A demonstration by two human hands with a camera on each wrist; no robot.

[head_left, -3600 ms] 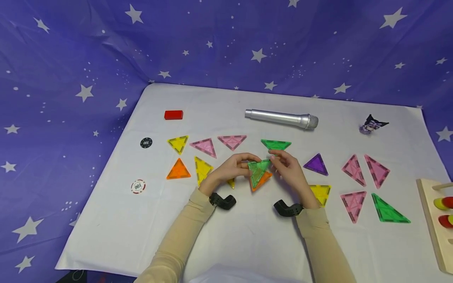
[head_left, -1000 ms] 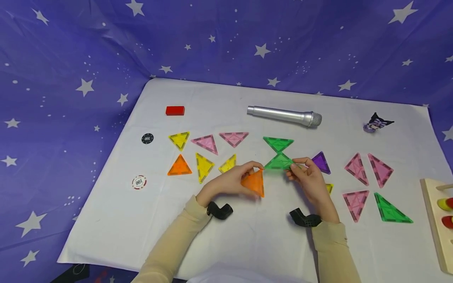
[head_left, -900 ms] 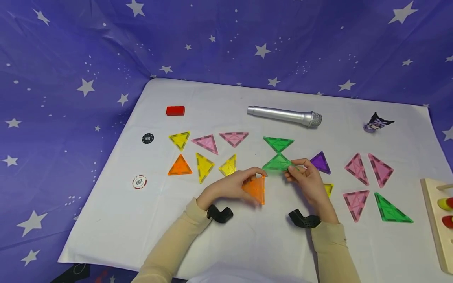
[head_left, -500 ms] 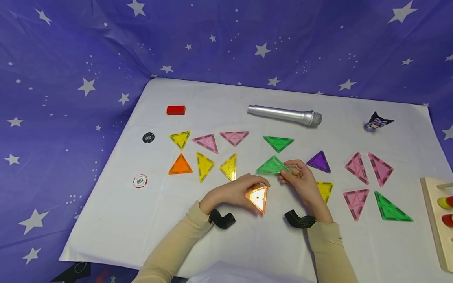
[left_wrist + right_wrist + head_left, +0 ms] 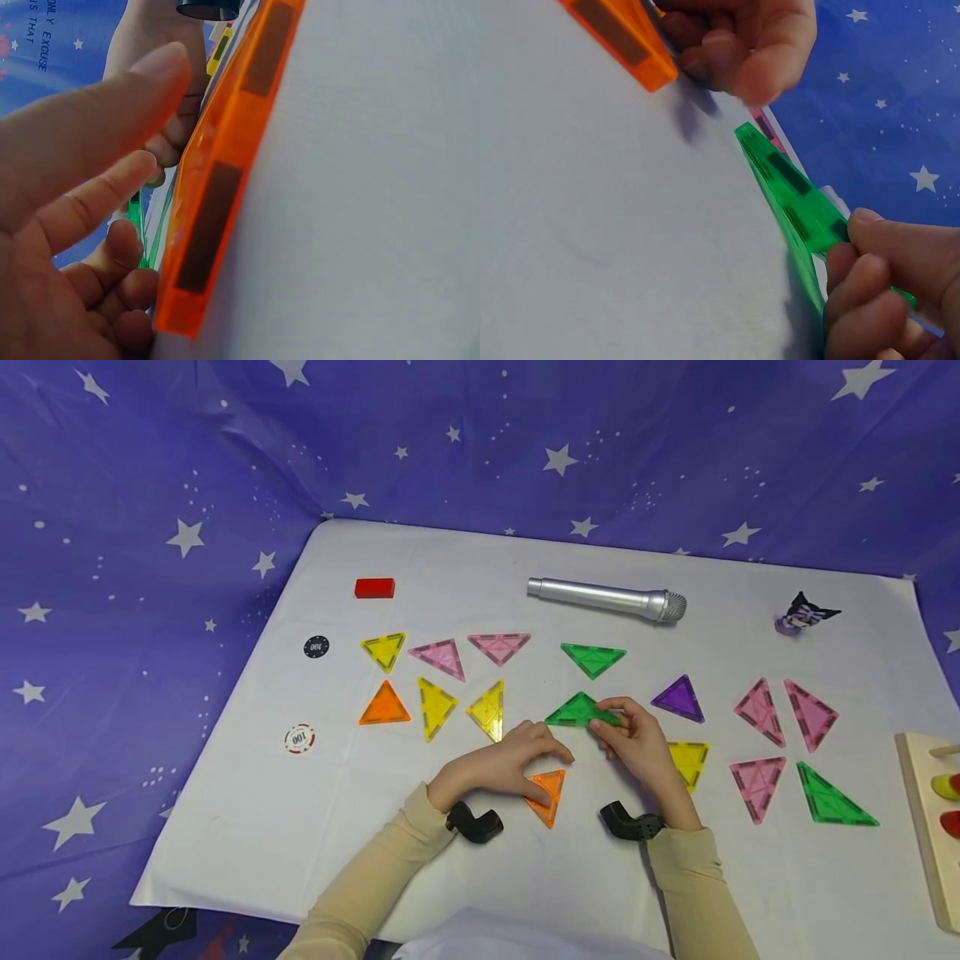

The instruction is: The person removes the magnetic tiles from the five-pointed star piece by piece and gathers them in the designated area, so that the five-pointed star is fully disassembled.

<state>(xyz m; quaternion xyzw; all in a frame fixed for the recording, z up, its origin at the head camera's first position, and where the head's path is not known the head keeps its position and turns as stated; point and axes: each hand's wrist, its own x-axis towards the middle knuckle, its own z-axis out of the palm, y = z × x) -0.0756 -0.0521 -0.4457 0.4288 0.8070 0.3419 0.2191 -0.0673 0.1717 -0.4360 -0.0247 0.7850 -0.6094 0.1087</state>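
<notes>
An orange triangular magnetic tile (image 5: 553,787) lies on the white table before me. Over its left side is my left hand (image 5: 504,767), thumb across the tile and fingers spread forward. From the left wrist, the thumb (image 5: 97,112) shows straight beside the orange tile (image 5: 217,195), not wrapped round it. My right hand (image 5: 637,739) pinches the right corner of a green triangular tile (image 5: 572,712) between thumb and fingers. In the right wrist view this green tile (image 5: 780,180) slants close over the cloth. Another green tile (image 5: 592,658) lies just behind it.
Yellow tiles (image 5: 489,710), pink tiles (image 5: 442,657) and a second orange tile (image 5: 385,704) lie left. Rightward are a purple tile (image 5: 681,699), more pink tiles (image 5: 759,787) and a wooden board (image 5: 918,827). A silver microphone (image 5: 600,597) lies behind.
My left hand has come toward me, laid the orange tile down and loosened its fingers. The green tile in my right hand has shifted slightly left and toward me, apart from the green tile behind.
</notes>
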